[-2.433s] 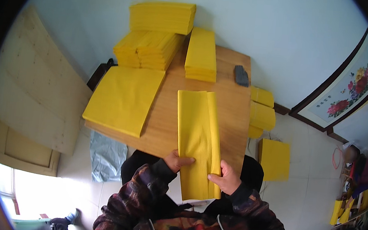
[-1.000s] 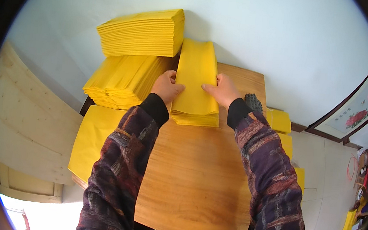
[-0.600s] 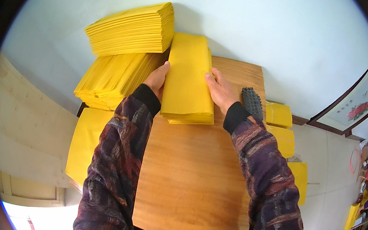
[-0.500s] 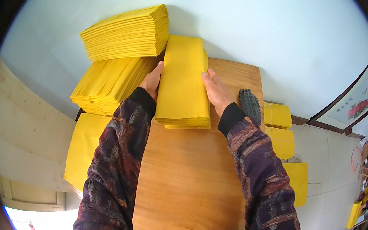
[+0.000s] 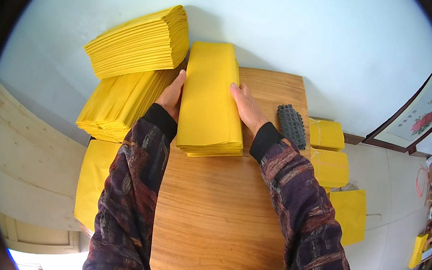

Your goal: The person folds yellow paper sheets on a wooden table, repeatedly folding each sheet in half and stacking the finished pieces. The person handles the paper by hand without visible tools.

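A tall, narrow stack of yellow paper (image 5: 210, 96) rests on the far part of the wooden table (image 5: 219, 217), its near edge slightly uneven. My left hand (image 5: 172, 99) holds the stack's left side, its thumb up along the edge and its other fingers mostly hidden. Against the opposite side presses my right hand (image 5: 249, 108), with the thumb near the top edge. Just left of my left hand lies a thick pile of folded yellow paper (image 5: 126, 101). Another folded yellow bundle (image 5: 139, 41) leans on top of that pile, by the wall.
A dark grey textured roll (image 5: 291, 126) lies near the table's right edge. Yellow bundles (image 5: 328, 168) sit beyond that edge, above the tiled floor (image 5: 372, 164). More yellow paper (image 5: 94, 176) is left of my left forearm. A framed flower picture (image 5: 423, 112) leans against the wall.
The near edge of the held stack has come slightly toward me, and its sheets look a little less even there. Both hands stay at its sides. The whole view has shifted slightly.
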The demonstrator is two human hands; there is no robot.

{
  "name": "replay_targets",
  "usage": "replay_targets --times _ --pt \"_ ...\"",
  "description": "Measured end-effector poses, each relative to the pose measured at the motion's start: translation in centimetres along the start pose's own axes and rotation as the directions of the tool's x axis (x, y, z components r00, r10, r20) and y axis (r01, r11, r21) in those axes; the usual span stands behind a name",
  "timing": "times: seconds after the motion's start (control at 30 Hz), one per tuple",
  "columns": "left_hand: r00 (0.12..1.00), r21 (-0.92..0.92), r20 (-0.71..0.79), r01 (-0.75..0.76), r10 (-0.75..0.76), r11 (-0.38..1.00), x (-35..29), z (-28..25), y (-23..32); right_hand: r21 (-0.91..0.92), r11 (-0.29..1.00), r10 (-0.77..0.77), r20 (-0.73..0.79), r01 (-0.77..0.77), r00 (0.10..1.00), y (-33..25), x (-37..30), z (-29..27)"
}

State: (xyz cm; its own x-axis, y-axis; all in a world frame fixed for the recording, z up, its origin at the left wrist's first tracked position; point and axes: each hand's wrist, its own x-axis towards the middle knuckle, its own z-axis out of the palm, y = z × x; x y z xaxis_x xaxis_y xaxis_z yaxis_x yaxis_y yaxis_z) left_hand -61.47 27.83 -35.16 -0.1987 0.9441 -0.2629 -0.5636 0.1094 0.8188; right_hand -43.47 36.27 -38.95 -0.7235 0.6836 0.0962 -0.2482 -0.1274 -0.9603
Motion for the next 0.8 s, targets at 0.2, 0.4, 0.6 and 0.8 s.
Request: replay_targets --times 0.2,0.4,0.6,0.8 --pt "0.989 0.11 -0.139 0.071 -0.055 0.991 1.3 -0.2 -0.7 0.036 0.999 -0.033 -0.026 0.034 0.999 0.8 0.3 0.4" --pt "0.995 0.053 -0.056 -0.079 0.082 0.995 -0.9 -0.8 -0.8 -0.086 0.996 -0.006 -0.219 -0.013 0.976 0.4 -1.2 -0.5" --pt "0.969 0.297 -0.157 -0.138 0.19 0.945 -10.8 0.4 0.7 0.107 0.989 0.132 -0.346 -0.1 0.929 -1.5 -8.9 -2.7" --pt "0.914 0.297 0.378 -0.269 0.146 0.916 -29.2 1.1 -6.6 -0.012 0.997 0.069 -0.435 -0.082 0.898 -2.8 -20.7 0.6"
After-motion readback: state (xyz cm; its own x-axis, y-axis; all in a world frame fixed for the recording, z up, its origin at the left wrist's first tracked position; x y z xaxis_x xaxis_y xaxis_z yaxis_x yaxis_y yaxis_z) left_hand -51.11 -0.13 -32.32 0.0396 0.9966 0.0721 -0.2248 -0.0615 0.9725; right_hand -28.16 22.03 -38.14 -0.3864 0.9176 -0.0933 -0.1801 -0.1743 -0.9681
